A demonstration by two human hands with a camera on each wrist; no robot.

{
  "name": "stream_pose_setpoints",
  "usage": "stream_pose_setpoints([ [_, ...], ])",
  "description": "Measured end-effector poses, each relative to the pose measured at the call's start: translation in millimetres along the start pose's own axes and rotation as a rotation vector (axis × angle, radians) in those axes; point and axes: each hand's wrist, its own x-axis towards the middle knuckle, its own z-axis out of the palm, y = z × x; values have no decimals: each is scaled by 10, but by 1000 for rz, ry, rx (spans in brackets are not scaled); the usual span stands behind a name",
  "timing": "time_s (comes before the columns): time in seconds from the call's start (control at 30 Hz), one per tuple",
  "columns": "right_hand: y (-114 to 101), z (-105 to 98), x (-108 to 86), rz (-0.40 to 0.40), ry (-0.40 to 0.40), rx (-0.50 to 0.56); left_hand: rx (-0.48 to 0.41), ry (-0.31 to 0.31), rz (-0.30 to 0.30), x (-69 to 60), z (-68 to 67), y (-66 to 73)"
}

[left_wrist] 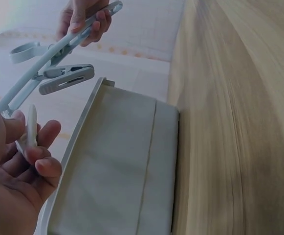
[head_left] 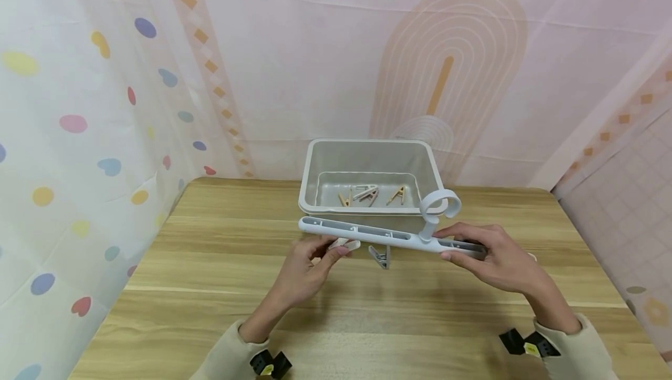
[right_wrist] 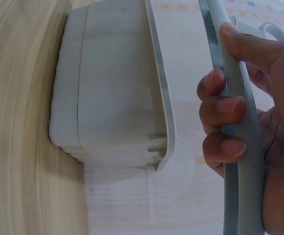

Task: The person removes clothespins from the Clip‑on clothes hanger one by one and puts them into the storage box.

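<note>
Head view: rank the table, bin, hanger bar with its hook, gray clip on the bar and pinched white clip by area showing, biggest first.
1. Table
2. Bin
3. Hanger bar with its hook
Gray clip and white clip: smallest, but too alike to rank; the white one is partly covered.

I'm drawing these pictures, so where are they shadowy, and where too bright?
Head view: soft shadows on the wooden table below the left hand and right hand; left wrist view: the top left corner is nearly white, while the bin looks dull grey; right wrist view: the bin looks shaded too.
</note>
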Motion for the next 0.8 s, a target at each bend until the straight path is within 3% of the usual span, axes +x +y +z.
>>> stream_pose_setpoints([
  [0.4, -21, -13, 3, -22, 6, 99, 85, 128, 212, 30, -52, -32],
  [0.57, -11, -7, 4, -67, 27, 101, 112, 167, 287, 34, -54, -45],
  [0.7, -8, -2, 12, -110, 51, 102, 76, 180, 297, 38, -27, -53],
  [0.8, -6, -7, 10, -103, 49, 109, 15, 167, 258, 26, -5, -51],
])
